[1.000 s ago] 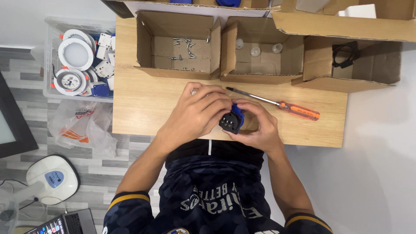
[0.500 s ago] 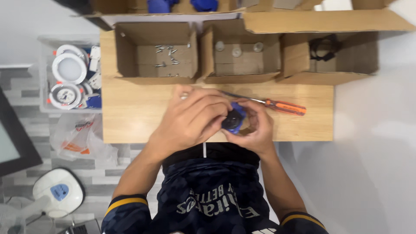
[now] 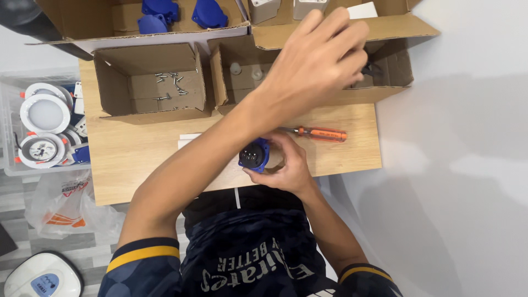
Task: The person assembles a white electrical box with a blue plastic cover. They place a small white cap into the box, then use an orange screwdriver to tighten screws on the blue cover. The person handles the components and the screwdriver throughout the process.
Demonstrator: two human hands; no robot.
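Observation:
My right hand (image 3: 286, 168) grips a blue round socket with a black pinned face (image 3: 254, 155), held at the near edge of the wooden table (image 3: 132, 159). My left hand (image 3: 316, 60) is stretched far forward over the right-hand cardboard box (image 3: 399, 66), its fingers spread beside a black part (image 3: 373, 70) inside; nothing shows in its grasp. An orange-handled screwdriver (image 3: 322, 133) lies on the table just beyond my right hand.
A cardboard box with loose screws (image 3: 168, 82) and a middle box with small white parts (image 3: 245, 69) stand at the table's back. Further boxes hold blue covers (image 3: 159, 11). A clear bin of round white lamps (image 3: 44, 115) sits at the left.
My left hand has left the blue socket and reached forward and right to the right-hand box. The right hand keeps hold of the socket. The camera view has shifted and come closer.

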